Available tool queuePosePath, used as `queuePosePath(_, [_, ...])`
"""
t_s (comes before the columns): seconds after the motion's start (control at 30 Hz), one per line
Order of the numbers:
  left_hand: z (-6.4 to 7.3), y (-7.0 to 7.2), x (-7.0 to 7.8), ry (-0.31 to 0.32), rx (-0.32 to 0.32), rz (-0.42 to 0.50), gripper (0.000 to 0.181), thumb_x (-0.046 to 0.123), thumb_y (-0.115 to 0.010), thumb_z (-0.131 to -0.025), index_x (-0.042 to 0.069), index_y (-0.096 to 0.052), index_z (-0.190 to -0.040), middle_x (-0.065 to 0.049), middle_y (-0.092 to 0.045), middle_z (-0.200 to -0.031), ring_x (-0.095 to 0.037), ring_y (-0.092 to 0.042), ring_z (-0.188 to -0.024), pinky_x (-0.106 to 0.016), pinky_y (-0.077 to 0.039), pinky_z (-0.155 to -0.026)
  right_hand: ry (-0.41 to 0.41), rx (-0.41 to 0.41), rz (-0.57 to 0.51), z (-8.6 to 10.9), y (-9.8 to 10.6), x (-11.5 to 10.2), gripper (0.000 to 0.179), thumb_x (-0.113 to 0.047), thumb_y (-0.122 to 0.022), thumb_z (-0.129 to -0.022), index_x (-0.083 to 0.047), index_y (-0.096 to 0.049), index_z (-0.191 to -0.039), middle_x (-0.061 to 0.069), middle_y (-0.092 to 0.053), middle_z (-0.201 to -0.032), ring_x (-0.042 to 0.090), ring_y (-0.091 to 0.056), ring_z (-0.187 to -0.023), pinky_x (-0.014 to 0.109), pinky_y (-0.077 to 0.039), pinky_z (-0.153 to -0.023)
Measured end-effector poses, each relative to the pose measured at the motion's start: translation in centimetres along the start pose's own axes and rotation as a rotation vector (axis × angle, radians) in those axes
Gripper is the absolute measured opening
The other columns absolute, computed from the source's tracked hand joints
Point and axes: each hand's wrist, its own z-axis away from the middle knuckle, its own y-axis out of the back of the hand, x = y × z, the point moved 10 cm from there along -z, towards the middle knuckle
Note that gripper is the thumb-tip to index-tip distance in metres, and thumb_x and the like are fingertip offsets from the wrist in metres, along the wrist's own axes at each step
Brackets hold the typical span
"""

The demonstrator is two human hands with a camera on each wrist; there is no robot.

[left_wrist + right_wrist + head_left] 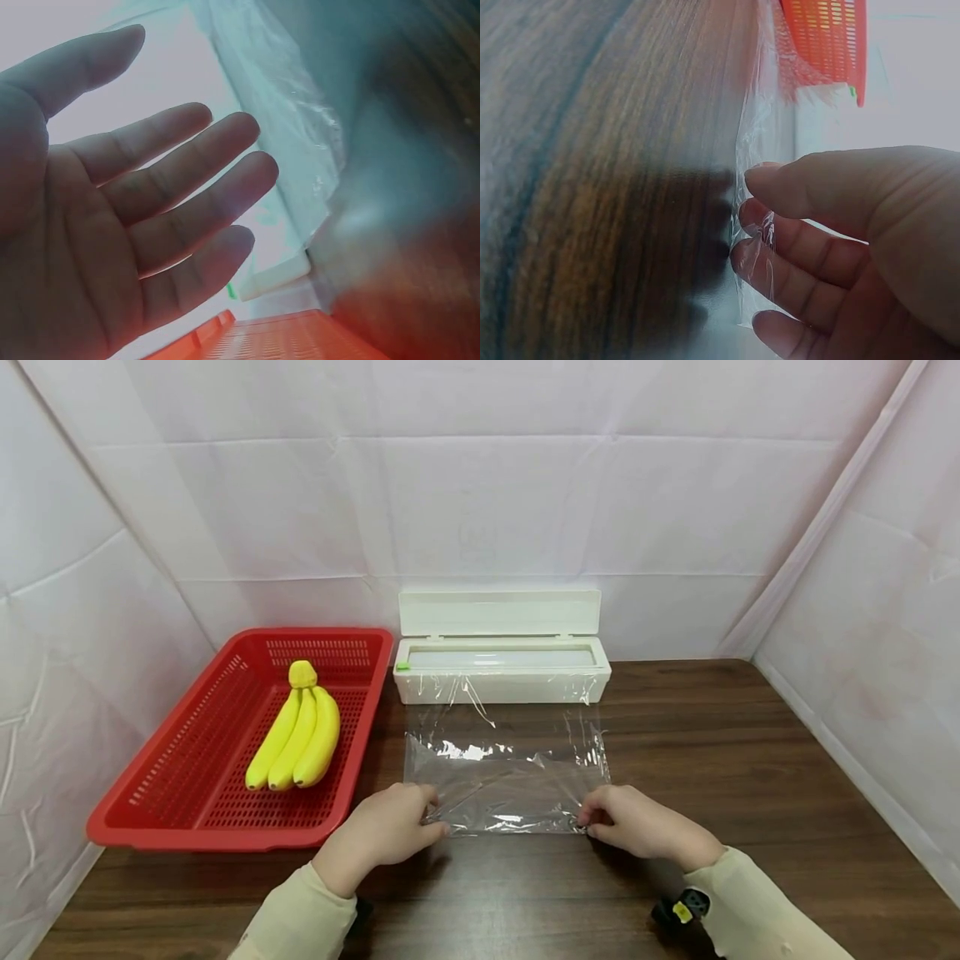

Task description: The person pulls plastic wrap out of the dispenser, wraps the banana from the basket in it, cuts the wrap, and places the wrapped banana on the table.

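A sheet of clear cling film (510,785) stretches out over the table from a white cling film dispenser (501,687) whose lid stands raised. My right hand (637,822) pinches the film's near right corner. In the right wrist view the film (754,142) runs to the thumb and fingertips (759,262) and bunches there. My left hand (390,831) is at the near left corner, thumb and fingers apart. The left wrist view shows this left hand (150,195) with its fingers spread and nothing in its palm, the film beyond the fingertips.
To the left stands a red plastic basket (367,727) with a bunch of yellow bananas (300,739) in it. A small green piece (402,666) sits on the dispenser's left end. White cloth walls (487,510) enclose the dark wooden table (712,735) at the back and sides.
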Motion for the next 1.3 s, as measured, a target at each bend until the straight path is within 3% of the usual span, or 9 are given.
queuePosePath(0.3, [-0.3,1.1,0.8,-0.015,0.034,-0.025,0.034,0.027,-0.068,-0.083,0.003,-0.066,-0.107,-0.009,-0.069,-0.099,-0.023,-0.065,-0.088,-0.042,-0.052,-0.075,-0.004,0.0,-0.011,0.1,-0.1,0.1,0.006,-0.006,-0.063,-0.084,-0.011,-0.066,-0.086,-0.009,-0.059,-0.077,-0.002,-0.048,-0.068,0.02,-0.044,-0.062])
queuePosePath(0.8, [-0.6,2.7,1.3,-0.016,0.089,-0.053,0.027,0.028,-0.069,-0.083,0.006,-0.066,-0.1,-0.007,-0.068,-0.093,-0.021,-0.065,-0.085,-0.039,-0.052,-0.072,0.005,0.02,-0.019,0.3,-0.3,-0.1,0.009,-0.006,-0.063,-0.083,-0.014,-0.064,-0.082,-0.011,-0.056,-0.073,-0.003,-0.046,-0.066,0.02,-0.042,-0.061])
queuePosePath(1.3, [-1.2,4.4,1.9,-0.032,0.162,-0.143,0.035,0.029,-0.069,-0.083,0.003,-0.064,-0.106,-0.009,-0.065,-0.097,-0.025,-0.064,-0.085,-0.04,-0.052,-0.074,-0.002,0.015,-0.021,0.1,0.0,0.1,0.009,-0.005,-0.062,-0.083,-0.014,-0.064,-0.082,-0.011,-0.057,-0.073,-0.003,-0.046,-0.066,0.02,-0.042,-0.06])
